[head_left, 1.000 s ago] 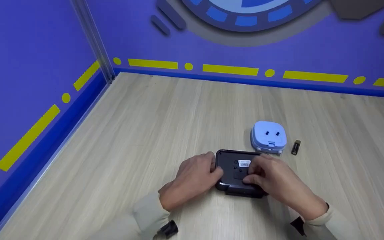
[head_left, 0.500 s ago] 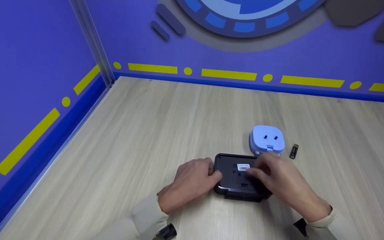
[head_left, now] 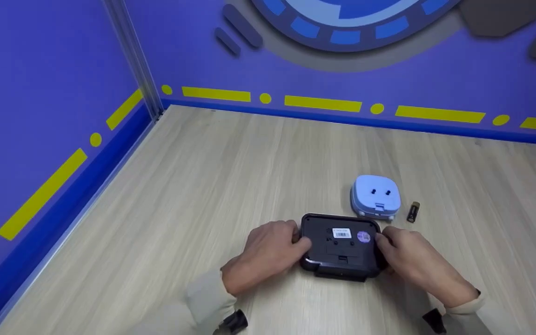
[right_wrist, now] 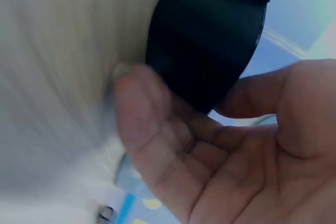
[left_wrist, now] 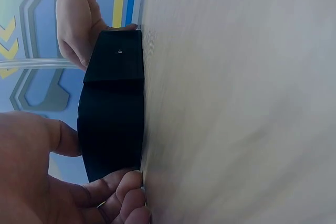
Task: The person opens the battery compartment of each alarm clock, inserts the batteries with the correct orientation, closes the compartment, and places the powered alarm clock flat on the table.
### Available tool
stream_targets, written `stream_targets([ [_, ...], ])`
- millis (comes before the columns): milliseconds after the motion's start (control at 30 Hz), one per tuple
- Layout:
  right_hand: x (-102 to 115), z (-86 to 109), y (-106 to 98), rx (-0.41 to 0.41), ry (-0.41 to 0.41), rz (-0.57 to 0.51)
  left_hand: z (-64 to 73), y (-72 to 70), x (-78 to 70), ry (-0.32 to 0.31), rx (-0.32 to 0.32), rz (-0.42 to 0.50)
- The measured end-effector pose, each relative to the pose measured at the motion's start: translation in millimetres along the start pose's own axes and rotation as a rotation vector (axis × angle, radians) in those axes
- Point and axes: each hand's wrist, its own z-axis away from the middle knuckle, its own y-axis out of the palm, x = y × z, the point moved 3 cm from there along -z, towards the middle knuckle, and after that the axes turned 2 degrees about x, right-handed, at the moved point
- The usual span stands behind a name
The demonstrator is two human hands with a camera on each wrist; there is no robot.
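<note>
A black alarm clock (head_left: 317, 237) lies face down on the table, its back up with a white barcode label, a round purple sticker, two small knobs and a battery cover (head_left: 342, 253). My left hand (head_left: 270, 249) grips its left edge, thumb on the upper side and fingers curled low against the end, as the left wrist view shows. At the right edge my right hand (head_left: 417, 260) holds the clock between thumb and fingers. In the right wrist view the clock's dark end (right_wrist: 205, 40) sits in that grip. The face is hidden underneath.
A light-blue alarm clock (head_left: 377, 197) with two black knobs on its back lies just beyond the black one. To its right is a single battery (head_left: 413, 212) in black and gold. Blue-purple panels (head_left: 319, 60) border the table's back and left edges.
My right hand has moved off the black clock's back to its right edge, which uncovers the purple sticker and the battery cover. The left hand keeps its grip.
</note>
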Motion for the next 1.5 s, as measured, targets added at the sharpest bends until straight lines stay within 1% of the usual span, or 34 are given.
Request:
stream_targets([
  [167,-7.1,-0.7,-1.3,0.053,-0.004,-0.115,-0.2,-1.3,0.2,-0.021,-0.014,0.024],
  [233,-10.4,-0.9,-2.2,0.066,-0.006,-0.145,-0.2,-1.9,-0.2,-0.030,0.004,0.049],
  [267,-12.0,-1.3,-2.7,0.072,-0.006,-0.166,-0.4,-2.0,-0.4,-0.035,0.024,0.077],
  [300,-13.5,-1.5,-3.0,0.085,-0.010,-0.200,-0.3,-2.1,-0.7,-0.046,0.053,0.129],
  [333,-14.9,-2.2,-2.9,0.112,-0.012,-0.257,-0.2,-2.0,-1.1,-0.057,0.084,0.196],
  [433,-17.0,-3.4,-1.8,0.199,-0.026,-0.427,0.3,-2.1,-3.0,-0.099,0.162,0.426],
  [467,-16.7,-3.4,-1.1,0.225,-0.025,-0.479,0.6,-2.4,-4.0,-0.107,0.173,0.491],
  [500,-15.8,-3.0,-0.3,0.241,-0.020,-0.505,0.8,-2.8,-4.8,-0.117,0.175,0.541],
  [533,-14.4,-2.5,0.4,0.237,-0.014,-0.497,1.1,-3.1,-5.4,-0.120,0.166,0.568],
  [600,-9.0,0.1,0.9,0.162,-0.032,-0.367,1.4,-3.9,-5.8,-0.117,0.135,0.583],
  [633,-5.1,2.5,0.9,0.099,-0.050,-0.280,1.7,-4.0,-5.7,-0.115,0.119,0.582],
  [700,4.6,8.8,0.5,-0.081,-0.111,-0.088,2.0,-4.5,-5.7,-0.108,0.097,0.575],
  [767,15.3,15.4,0.2,-0.266,-0.213,0.060,2.1,-5.1,-6.6,-0.083,0.084,0.584],
  [800,20.6,18.5,0.3,-0.344,-0.268,0.106,2.2,-5.5,-7.5,-0.067,0.076,0.589],
  [833,25.2,21.3,0.7,-0.406,-0.322,0.140,2.3,-6.1,-8.7,-0.048,0.068,0.591],
  [867,29.6,23.5,1.3,-0.448,-0.371,0.162,2.5,-6.9,-10.1,-0.024,0.060,0.595],
  [900,33.3,24.9,1.9,-0.463,-0.412,0.177,2.8,-7.6,-11.6,0.003,0.051,0.599],
  [933,36.3,26.5,2.7,-0.460,-0.441,0.187,3.2,-8.3,-13.2,0.028,0.042,0.602],
  [1000,40.7,29.7,3.6,-0.431,-0.453,0.184,4.5,-9.6,-16.5,0.086,0.025,0.601],
  [1100,43.8,33.5,3.2,-0.372,-0.416,0.135,6.0,-12.0,-21.3,0.191,-0.010,0.582],
  [1200,44.6,34.8,1.0,-0.316,-0.356,0.041,7.1,-14.0,-25.5,0.295,-0.049,0.560],
  [1267,44.3,34.3,-0.2,-0.249,-0.308,-0.060,7.6,-14.1,-27.8,0.357,-0.065,0.545],
  [1333,43.9,33.4,-0.5,-0.174,-0.272,-0.200,7.7,-13.1,-29.8,0.403,-0.074,0.512],
  [1433,43.7,32.7,-0.6,-0.088,-0.235,-0.421,7.9,-10.0,-31.6,0.439,-0.072,0.459],
  [1500,43.9,32.5,-1.1,-0.070,-0.231,-0.541,8.1,-8.0,-31.9,0.439,-0.070,0.432],
])
